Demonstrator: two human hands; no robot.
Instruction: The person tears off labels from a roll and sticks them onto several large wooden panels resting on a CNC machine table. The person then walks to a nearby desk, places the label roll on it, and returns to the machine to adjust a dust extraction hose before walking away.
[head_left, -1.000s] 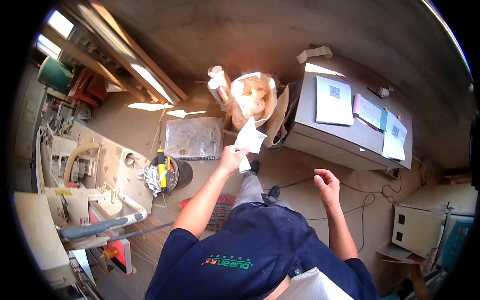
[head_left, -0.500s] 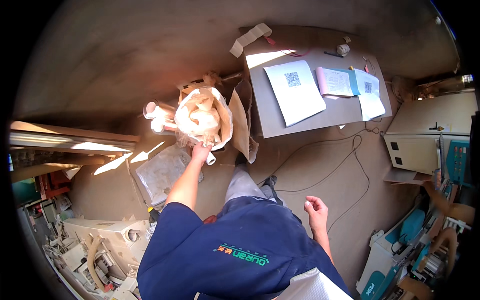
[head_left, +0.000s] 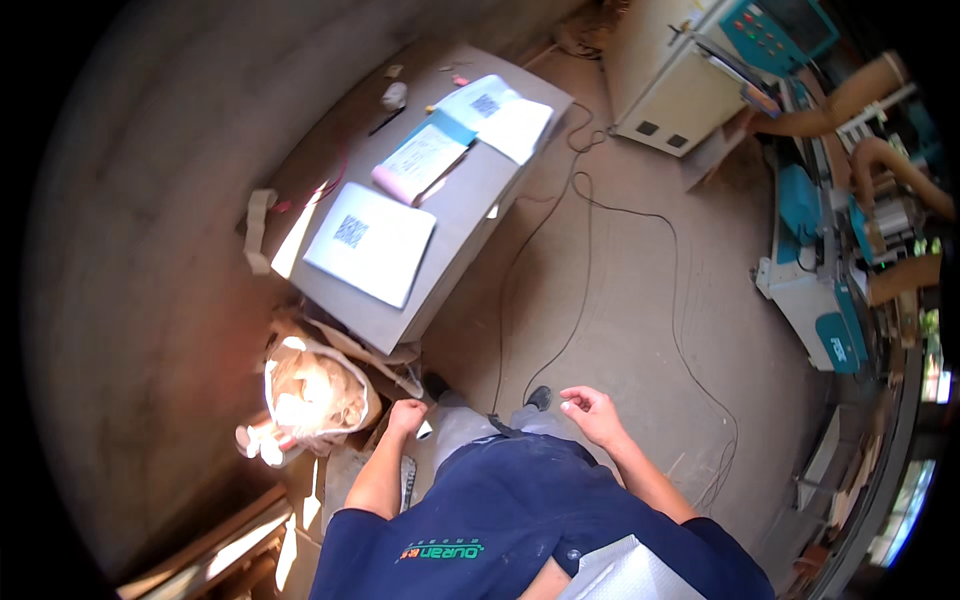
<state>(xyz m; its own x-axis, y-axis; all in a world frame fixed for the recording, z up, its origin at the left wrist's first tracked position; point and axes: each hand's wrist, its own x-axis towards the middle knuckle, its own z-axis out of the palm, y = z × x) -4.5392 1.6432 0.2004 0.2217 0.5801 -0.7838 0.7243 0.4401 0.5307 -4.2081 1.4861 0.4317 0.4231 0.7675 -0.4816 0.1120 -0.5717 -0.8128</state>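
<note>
L hand (head_left: 407, 415): closed in fist, holds nothing visible, just beside open sack (head_left: 312, 388) on floor.
R hand (head_left: 592, 412): fingers loosely spread, empty, above floor.
Table (head_left: 455, 215): papers (head_left: 370, 243) on top, near sack.

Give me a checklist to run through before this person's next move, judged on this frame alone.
1. Left hand status: closed in a fist beside the open sack; whether it holds anything, cannot tell.
2. Right hand free: open, fingers loosely curled, nothing in it, ok.
3. Footing: a black cable runs across the floor right up to the feet, not ok.
4. Sack stable: it sits open on the floor against the grey table, ok.
5. Papers secure on the table: lying flat, though one sheet reaches the table edge, ok.
6. Another person's arm at the machines: far off, ok.
</note>
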